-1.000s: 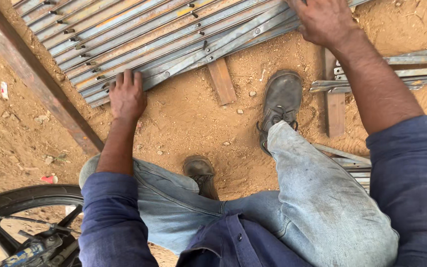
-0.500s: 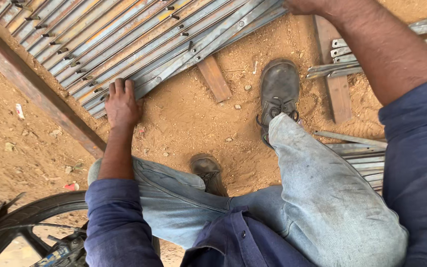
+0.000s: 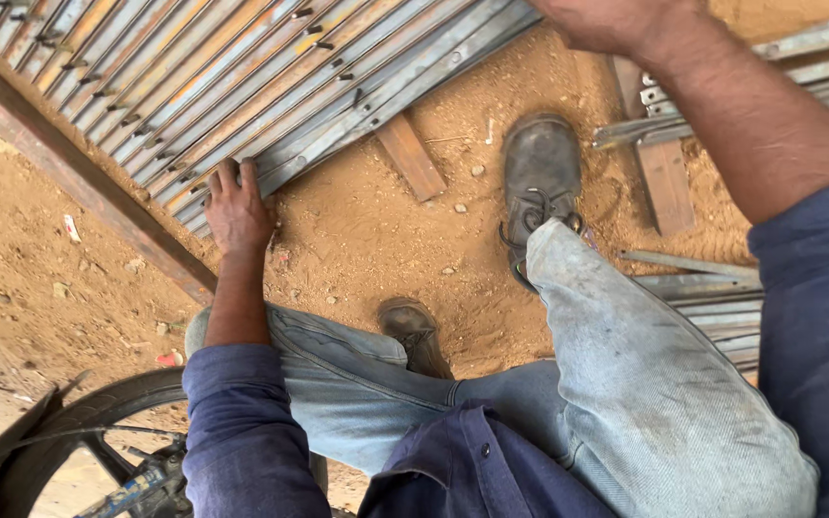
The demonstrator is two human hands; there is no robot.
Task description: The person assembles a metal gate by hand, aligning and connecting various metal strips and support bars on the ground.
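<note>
A stack of long ribbed metal strips lies slantwise on sandy ground, resting on a rusty steel beam. My left hand grips the near end of the strips at the stack's lower edge, fingers curled over the metal. My right hand is at the top edge of the view, over the far right end of the same stack; its fingers are cut off by the frame. Both arms wear blue sleeves.
My two worn shoes stand on the sand. A short wooden block lies under the strips. More metal strips rest on another wooden block at right. A wheel sits at bottom left.
The view has shifted so the stack and both hands sit higher in the frame. My right hand has slid almost out of view at the top. My left hand stays on the strips' end.
</note>
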